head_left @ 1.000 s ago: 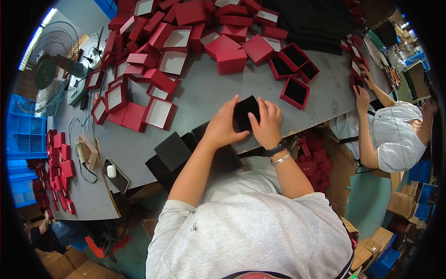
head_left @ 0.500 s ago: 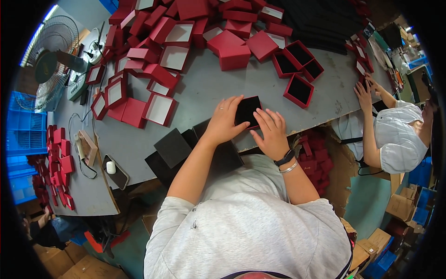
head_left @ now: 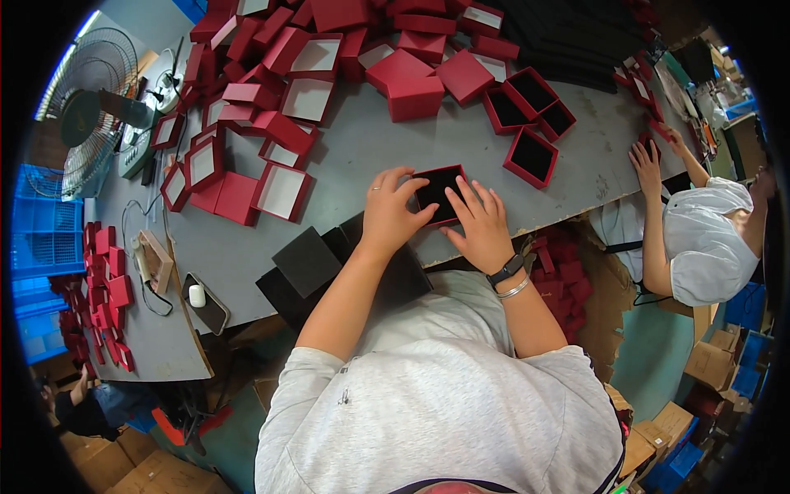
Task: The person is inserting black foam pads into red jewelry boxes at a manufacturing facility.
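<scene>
The small red box with the black inside lies flat near the table's front edge. The left hand and right hand press on its two sides, fingers spread, equally near. A second ago they held it up higher.

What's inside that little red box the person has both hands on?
The small red box shows a black lining or insert inside. The left hand and right hand cover its lower corners, so whether anything else lies in it cannot be seen.
</scene>
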Tool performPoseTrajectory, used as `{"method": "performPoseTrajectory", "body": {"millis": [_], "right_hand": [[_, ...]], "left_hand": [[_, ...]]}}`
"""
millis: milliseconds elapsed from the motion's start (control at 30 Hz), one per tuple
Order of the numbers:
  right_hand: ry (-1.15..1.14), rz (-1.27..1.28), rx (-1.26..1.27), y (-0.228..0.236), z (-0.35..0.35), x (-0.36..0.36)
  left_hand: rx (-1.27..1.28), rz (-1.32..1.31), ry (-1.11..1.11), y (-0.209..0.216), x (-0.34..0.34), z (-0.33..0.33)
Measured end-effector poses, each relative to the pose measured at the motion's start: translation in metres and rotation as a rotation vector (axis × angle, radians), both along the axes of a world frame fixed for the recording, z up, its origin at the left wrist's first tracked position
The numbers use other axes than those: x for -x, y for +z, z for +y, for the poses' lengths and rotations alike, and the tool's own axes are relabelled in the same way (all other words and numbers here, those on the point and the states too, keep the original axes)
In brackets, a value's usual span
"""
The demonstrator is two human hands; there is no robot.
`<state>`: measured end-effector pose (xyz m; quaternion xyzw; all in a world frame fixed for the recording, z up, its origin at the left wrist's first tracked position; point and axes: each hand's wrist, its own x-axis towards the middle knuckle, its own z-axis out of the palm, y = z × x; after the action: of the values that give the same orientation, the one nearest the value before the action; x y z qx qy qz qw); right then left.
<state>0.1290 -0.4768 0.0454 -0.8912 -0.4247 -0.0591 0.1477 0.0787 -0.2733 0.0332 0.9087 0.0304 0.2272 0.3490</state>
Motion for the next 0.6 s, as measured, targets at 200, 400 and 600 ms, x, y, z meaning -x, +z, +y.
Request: {"method": "performPoseTrajectory", "body": {"millis": [200,400,600], "right_hand": [[0.083,0.012,0.028,0.012,0.004,0.004],[0.068,0.096,0.053,0.010,0.027,-0.002],[0.104,0.057,0.081,0.016,0.026,0.000]], "left_hand": [[-0.004,0.047,0.056,0.001,-0.002,0.000],[-0.003,0.132,0.023,0.006,-0.003,-0.001],[0.015,0.190,-0.136,0.004,0.001,0.007]]}}
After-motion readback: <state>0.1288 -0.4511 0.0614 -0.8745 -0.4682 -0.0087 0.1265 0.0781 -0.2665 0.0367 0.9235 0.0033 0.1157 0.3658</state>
